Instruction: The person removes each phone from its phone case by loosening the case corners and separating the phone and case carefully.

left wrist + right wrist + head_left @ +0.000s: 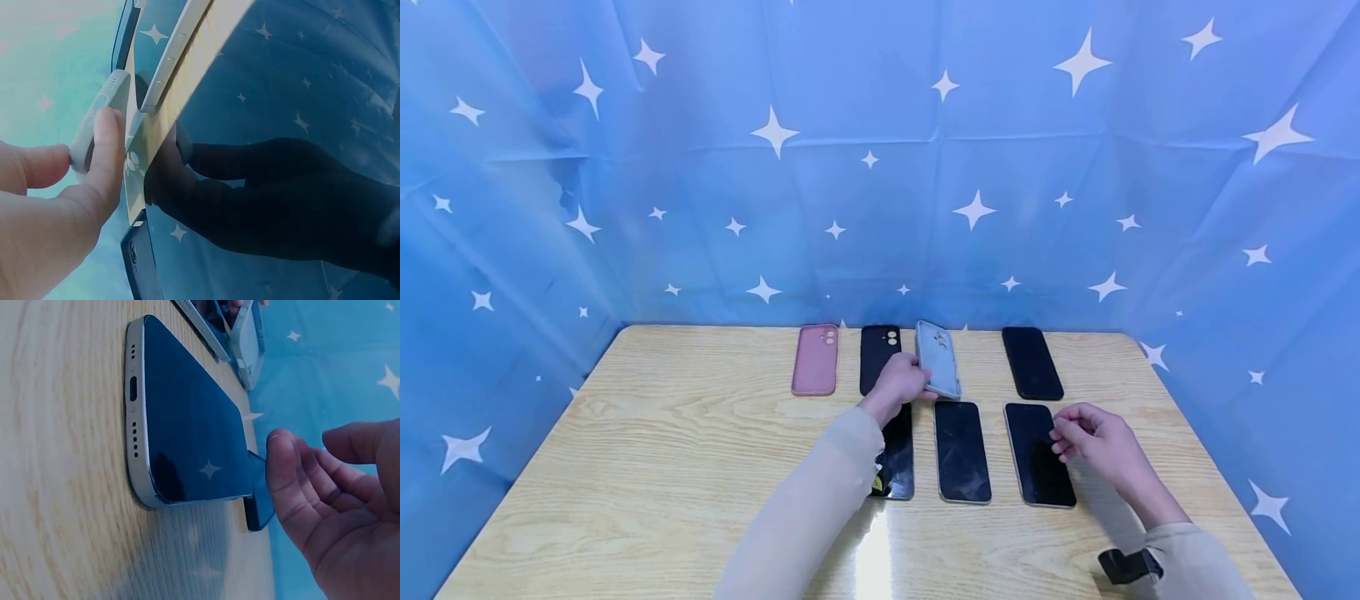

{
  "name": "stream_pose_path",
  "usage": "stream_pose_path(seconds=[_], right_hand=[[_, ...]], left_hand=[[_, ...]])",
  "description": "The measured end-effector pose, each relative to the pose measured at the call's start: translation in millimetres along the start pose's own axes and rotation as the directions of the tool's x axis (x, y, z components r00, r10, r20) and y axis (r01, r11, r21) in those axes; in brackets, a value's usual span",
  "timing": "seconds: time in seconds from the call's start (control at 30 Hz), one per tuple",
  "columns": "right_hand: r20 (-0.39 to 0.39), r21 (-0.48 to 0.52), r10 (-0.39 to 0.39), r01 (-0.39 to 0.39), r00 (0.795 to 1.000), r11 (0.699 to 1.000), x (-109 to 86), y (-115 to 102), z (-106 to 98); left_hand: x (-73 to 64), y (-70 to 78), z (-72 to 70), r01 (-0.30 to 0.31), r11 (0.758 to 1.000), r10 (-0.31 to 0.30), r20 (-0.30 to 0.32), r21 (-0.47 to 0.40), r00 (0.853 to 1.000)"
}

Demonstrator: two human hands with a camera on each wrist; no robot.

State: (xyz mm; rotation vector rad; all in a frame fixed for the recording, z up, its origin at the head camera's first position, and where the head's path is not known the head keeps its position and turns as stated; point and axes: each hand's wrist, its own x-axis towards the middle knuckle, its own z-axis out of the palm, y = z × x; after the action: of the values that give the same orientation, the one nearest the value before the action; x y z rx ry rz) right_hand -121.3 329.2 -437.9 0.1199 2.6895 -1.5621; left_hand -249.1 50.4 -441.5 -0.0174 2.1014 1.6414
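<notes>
Pinching pale-blue case with left grip, right grip relaxed near black-screened phone

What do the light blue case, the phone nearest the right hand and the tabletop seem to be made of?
Light blue case: probably silicone or soft plastic; it looks fairly matte, without sharp reflections.
Phone: glossy, glass-like front, mirroring the starry cloth; its pale, smooth edge could be metal or coated plastic.
Tabletop: wood or wood-print laminate, from its grain; a bright reflection suggests some sheen.
</notes>
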Motion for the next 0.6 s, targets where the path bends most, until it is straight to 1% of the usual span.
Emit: stream_pose_path(seconds=[0.13, 0.33, 0.6], right_hand=[[0.004, -0.013, -0.001, 0.001, 1.0, 1.0, 0.6, -1, 0], [0.015, -0.027, 0.008, -0.008, 1.0, 1.0, 3.7, -4, 0], [0.022, -0.026, 0.024, -0.023, 0.999, 0.999, 5.8, -4, -1]], left_hand=[[0.6, 3.2, 2.2, 0.007, 1.0, -0.007, 0.004, 0.023, 1.0], [4.3, 4.1, 5.3, 0.01, 0.999, -0.01, -0.007, 0.051, 1.0], [11.1, 3.2, 12.7, 0.02, 0.996, -0.016, -0.043, 0.084, 0.999]])
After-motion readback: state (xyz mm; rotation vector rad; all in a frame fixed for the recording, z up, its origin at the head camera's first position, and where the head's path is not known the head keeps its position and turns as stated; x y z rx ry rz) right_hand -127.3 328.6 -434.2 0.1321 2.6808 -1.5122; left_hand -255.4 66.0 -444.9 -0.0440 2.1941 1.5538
